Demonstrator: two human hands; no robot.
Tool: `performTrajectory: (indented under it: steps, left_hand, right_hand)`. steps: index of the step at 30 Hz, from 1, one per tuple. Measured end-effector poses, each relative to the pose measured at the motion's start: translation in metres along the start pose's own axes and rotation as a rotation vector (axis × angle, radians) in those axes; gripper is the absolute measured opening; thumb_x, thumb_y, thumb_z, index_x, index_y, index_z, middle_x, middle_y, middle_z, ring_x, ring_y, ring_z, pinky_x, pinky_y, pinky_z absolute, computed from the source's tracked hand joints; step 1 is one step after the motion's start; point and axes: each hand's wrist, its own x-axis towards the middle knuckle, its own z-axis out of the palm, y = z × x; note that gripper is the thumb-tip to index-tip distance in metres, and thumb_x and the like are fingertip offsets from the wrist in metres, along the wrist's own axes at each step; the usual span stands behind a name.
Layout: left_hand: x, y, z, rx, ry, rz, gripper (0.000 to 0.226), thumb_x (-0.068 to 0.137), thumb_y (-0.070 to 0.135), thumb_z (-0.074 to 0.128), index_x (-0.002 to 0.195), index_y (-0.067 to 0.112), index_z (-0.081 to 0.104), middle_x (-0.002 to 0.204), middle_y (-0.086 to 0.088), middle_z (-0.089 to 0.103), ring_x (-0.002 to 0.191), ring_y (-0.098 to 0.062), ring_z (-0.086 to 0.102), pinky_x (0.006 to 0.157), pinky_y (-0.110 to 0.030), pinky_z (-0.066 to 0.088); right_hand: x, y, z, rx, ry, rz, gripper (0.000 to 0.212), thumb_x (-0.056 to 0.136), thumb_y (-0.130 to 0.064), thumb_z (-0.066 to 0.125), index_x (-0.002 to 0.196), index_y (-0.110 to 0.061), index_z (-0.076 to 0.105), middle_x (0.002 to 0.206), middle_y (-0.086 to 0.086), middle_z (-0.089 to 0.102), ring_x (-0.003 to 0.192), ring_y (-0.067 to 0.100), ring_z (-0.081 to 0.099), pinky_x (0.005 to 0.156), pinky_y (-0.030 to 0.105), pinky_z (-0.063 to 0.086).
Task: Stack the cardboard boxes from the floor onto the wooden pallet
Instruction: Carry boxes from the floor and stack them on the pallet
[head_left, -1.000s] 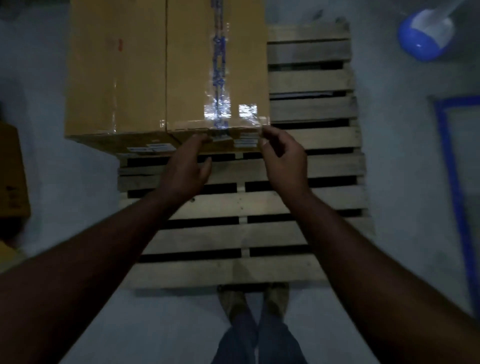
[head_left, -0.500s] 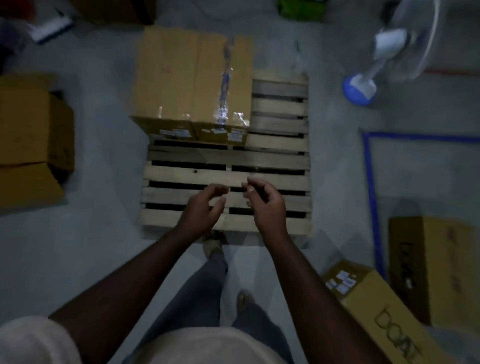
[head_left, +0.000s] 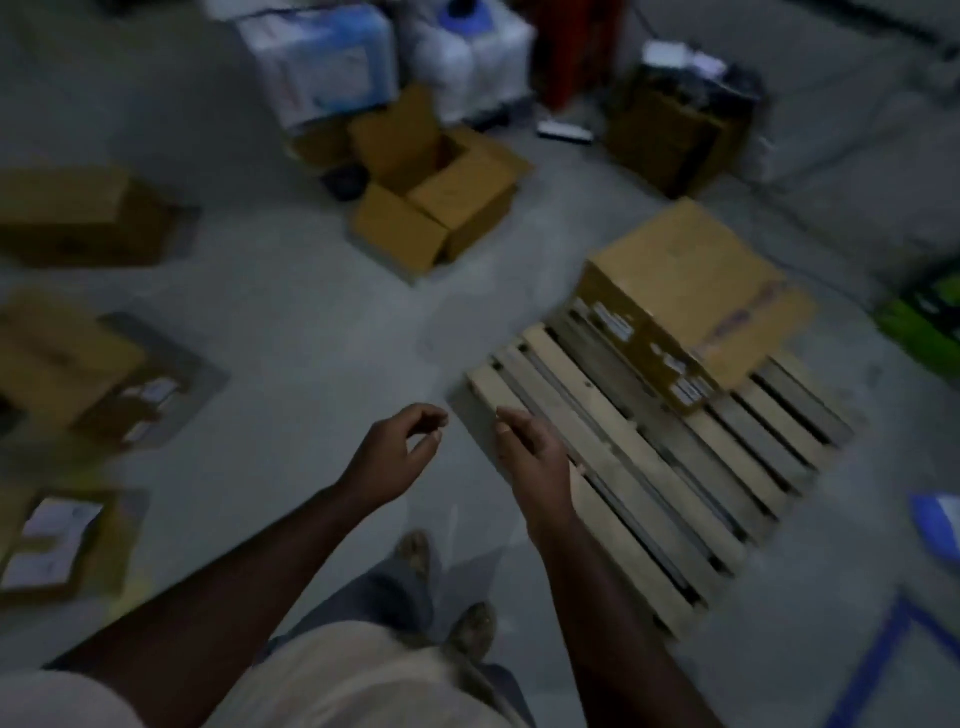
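- Both hands are hanging empty in front of the body: the left hand (head_left: 397, 457) is curling loosely with fingers apart, and the right hand (head_left: 535, 454) is relaxing open over the near corner of the wooden pallet (head_left: 613, 467).
- A second ago they were touching the sealed box (head_left: 685, 296); now it is sitting alone on the pallet's far end, so that placement looks finished.
- The view is swinging left toward the floor, where an open box (head_left: 441, 202) and what seem, through the blur, to be more boxes (head_left: 62, 364) are waiting, probably the next pickups.
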Motion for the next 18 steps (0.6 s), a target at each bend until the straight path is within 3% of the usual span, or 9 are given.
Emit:
performTrajectory:
  steps: [5, 9, 14, 18]
  left_hand:
    - [-0.085, -0.062, -0.104, -0.032, 0.318, -0.143, 0.021, 0.095, 0.006, 0.066, 0.114, 0.013, 0.069, 0.107, 0.006, 0.074, 0.101, 0.002, 0.069, 0.094, -0.018, 0.053]
    - [-0.147, -0.120, -0.188, -0.063, 0.517, -0.239, 0.021, 0.096, 0.007, 0.065, 0.115, 0.014, 0.069, 0.108, 0.007, 0.074, 0.100, 0.000, 0.069, 0.092, -0.020, 0.054]
    - [-0.220, -0.186, -0.296, -0.114, 0.672, -0.317, 0.021, 0.098, 0.008, 0.061, 0.118, 0.012, 0.068, 0.111, 0.004, 0.073, 0.103, -0.002, 0.068, 0.092, -0.022, 0.054]
    - [-0.250, -0.230, -0.377, -0.098, 0.778, -0.348, 0.022, 0.097, 0.004, 0.062, 0.116, 0.012, 0.069, 0.108, 0.006, 0.073, 0.104, 0.000, 0.068, 0.094, -0.021, 0.054]
  right_hand:
    - [-0.028, 0.003, 0.134, -0.135, -0.281, 0.001, 0.015, 0.101, -0.019, 0.064, 0.110, -0.029, 0.072, 0.111, -0.002, 0.077, 0.101, 0.018, 0.073, 0.086, 0.035, 0.058]
    - [-0.054, 0.006, 0.250, -0.227, -0.461, 0.001, 0.017, 0.101, -0.015, 0.062, 0.109, -0.027, 0.072, 0.108, 0.001, 0.077, 0.099, 0.022, 0.073, 0.083, 0.035, 0.057]
    - [-0.088, 0.013, 0.407, -0.299, -0.639, 0.013, 0.019, 0.102, -0.010, 0.059, 0.111, -0.022, 0.071, 0.111, 0.003, 0.077, 0.095, 0.019, 0.071, 0.078, 0.029, 0.056]
    - [-0.100, 0.021, 0.522, -0.422, -0.728, -0.102, 0.014, 0.096, -0.027, 0.067, 0.100, -0.039, 0.072, 0.108, -0.001, 0.076, 0.099, 0.018, 0.071, 0.091, 0.041, 0.058]
